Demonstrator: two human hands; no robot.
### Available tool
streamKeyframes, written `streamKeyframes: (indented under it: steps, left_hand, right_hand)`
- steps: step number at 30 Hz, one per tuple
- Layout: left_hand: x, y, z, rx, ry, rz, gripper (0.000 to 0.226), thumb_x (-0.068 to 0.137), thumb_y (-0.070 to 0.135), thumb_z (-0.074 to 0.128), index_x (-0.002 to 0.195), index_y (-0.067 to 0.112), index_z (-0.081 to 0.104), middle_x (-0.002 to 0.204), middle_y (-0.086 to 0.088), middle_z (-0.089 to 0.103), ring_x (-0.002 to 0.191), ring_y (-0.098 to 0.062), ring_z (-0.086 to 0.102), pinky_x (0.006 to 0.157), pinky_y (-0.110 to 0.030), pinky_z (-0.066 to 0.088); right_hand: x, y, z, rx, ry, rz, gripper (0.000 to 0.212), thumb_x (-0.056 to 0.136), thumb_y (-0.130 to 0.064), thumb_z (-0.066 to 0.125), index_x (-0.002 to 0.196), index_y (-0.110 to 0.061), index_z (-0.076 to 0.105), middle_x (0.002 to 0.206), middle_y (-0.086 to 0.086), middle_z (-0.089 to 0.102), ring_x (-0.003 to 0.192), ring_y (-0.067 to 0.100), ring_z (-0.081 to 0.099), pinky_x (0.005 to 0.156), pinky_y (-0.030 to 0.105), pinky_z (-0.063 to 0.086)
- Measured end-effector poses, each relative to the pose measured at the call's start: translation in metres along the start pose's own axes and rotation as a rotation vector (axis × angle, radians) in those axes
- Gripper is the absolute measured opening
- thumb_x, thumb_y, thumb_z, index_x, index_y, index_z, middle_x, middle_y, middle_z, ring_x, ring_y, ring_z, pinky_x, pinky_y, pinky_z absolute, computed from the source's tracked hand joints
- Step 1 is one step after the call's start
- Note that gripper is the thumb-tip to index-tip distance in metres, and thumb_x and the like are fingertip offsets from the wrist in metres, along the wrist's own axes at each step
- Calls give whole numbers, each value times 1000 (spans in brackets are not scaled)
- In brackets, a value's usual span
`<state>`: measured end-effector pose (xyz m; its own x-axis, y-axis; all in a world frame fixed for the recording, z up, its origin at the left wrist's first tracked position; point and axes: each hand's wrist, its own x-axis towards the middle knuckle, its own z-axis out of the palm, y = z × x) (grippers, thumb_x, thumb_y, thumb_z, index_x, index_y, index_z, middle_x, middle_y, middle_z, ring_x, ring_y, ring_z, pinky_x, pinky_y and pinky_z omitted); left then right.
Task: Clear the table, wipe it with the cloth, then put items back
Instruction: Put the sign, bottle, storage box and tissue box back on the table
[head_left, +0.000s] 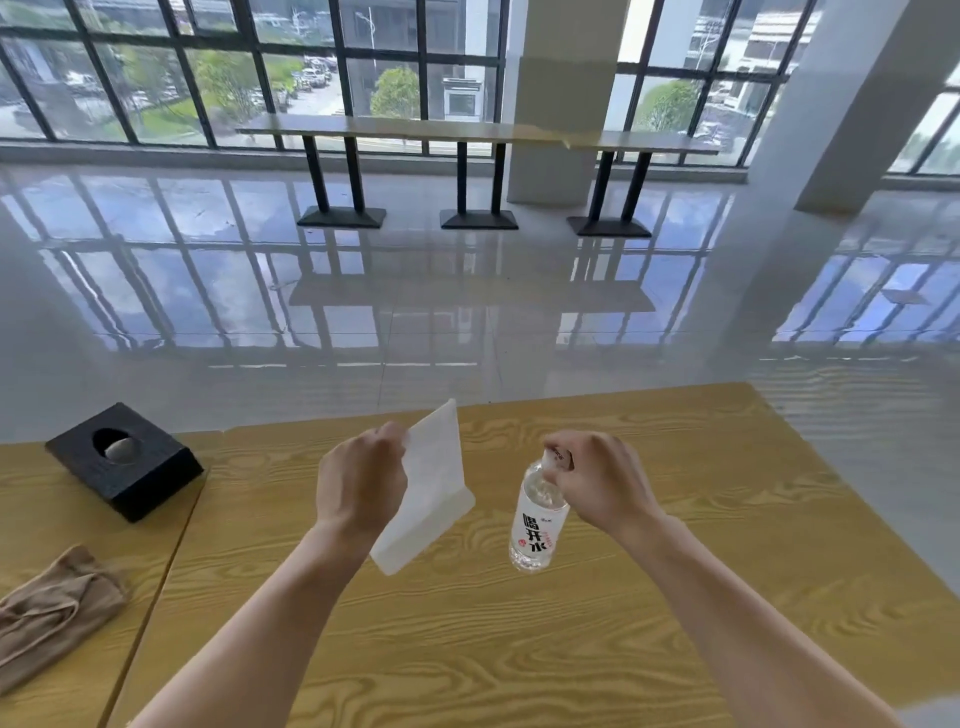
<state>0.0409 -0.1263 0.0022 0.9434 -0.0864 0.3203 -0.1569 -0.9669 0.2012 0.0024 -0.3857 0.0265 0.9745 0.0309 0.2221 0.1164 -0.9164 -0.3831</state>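
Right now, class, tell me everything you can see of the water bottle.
The water bottle is small, of clear plastic, with a white label bearing large black characters and a little red print. It looks nearly full of clear liquid. It hangs a little tilted, held at its cap by the fingers of the right hand, over the wooden table; whether its base touches the table cannot be told. Nothing else touches it.

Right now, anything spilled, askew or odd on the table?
No spill or damage shows. The black tissue box sits skewed to the edge of the wooden table, overhanging its far edge. The crumpled tan cloth lies at the left. The left hand holds a white sheet, the right hand a clear water bottle.
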Motion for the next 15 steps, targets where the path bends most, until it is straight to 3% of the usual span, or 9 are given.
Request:
streamKeyframes:
  steps: [2,10,13,15]
  left_hand:
    - [3,23,8,12,-1,-9,19,75,-4,63,75,14,60,62,-3,63,52,-33,56,46,-27,32]
    - [10,77,25,15,-5,-16,18,76,-5,61,77,13,62,64,-4,64,53,-33,56,48,-28,32]
    - [15,84,28,28,-21,-4,17,78,-3,60,78,14,61,66,-4,65,55,-33,57,49,-28,33]
    - [19,85,31,39,-29,11,17,79,-2,60,79,14,61,67,-4,66,57,-33,59,50,-29,33]
  right_hand:
    - [-1,24,-8,9,-15,13,10,79,-18,74,86,-11,69,80,-2,73,77,22,66,67,36,54]
    - [-7,80,-9,40,-30,31,11,80,-18,75,88,-11,72,80,-2,74,75,20,66,65,32,51]
    - [-8,86,-6,42,-43,50,8,80,-15,74,77,-12,67,67,-6,67,64,17,58,52,25,35]
    - [-8,89,-2,41,-52,69,10,79,-13,72,73,-13,64,65,-6,64,62,16,56,51,25,33]
